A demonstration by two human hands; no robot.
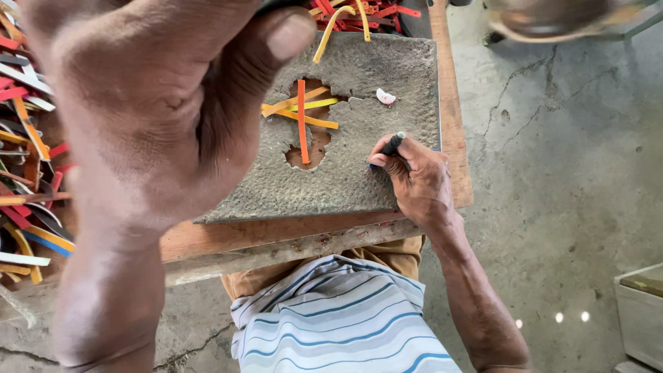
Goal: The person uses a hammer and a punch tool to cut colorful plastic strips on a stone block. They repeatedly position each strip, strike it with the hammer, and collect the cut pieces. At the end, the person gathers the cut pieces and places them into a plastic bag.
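Right hand (413, 181), centre-right, fist closed on a dark pen (392, 144) over the worn grey pad (359, 166); best kept braced there; left hand (148, 110), upper left, raised, grip unclear.

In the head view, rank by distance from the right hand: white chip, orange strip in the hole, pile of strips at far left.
From the right hand:
1. White chip, just above it on the pad.
2. Orange strip, left, across the hole.
3. Pile of strips, far left edge.
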